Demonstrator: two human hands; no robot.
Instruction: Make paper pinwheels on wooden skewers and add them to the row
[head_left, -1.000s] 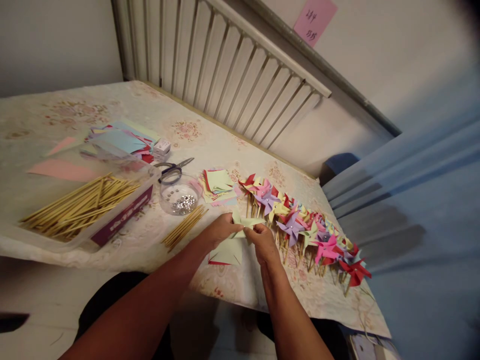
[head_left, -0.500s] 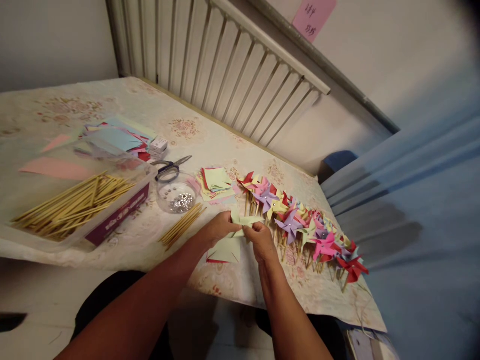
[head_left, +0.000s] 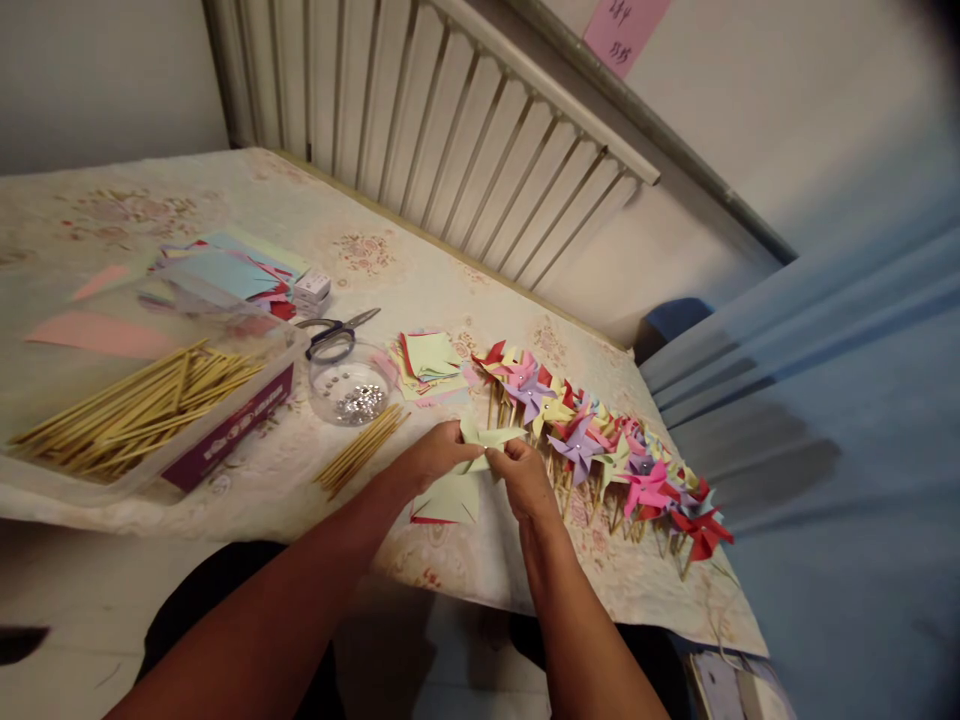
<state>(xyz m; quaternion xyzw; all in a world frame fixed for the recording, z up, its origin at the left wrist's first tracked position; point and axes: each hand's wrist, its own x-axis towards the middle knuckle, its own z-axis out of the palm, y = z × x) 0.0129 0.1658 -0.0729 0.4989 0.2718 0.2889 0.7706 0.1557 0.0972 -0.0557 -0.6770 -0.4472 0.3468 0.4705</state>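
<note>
Between my two hands is a pale green paper pinwheel (head_left: 491, 437), its blades folded in toward the middle. My left hand (head_left: 439, 455) pinches it from the left. My right hand (head_left: 521, 475) grips it from the right, fingertips close to its centre; whether a pin is there is too small to tell. Just beneath lies a small stack of cut paper squares (head_left: 448, 500), light green on top with red under it. Finished pinwheels on sticks (head_left: 577, 448) in many colours lie in a row right of my hands.
Left of my hands are loose sticks (head_left: 360, 450), a round dish of metal pins (head_left: 360, 400), scissors (head_left: 334, 338) and a clear bin of sticks (head_left: 232, 440). Further back lie paper squares (head_left: 431, 358), more coloured paper (head_left: 217, 275) and small boxes (head_left: 312, 290). A railing (head_left: 450, 130) borders the table.
The view has shifted slightly. Both hands keep hold of the green pinwheel in nearly the same place, with only tiny finger movement.
</note>
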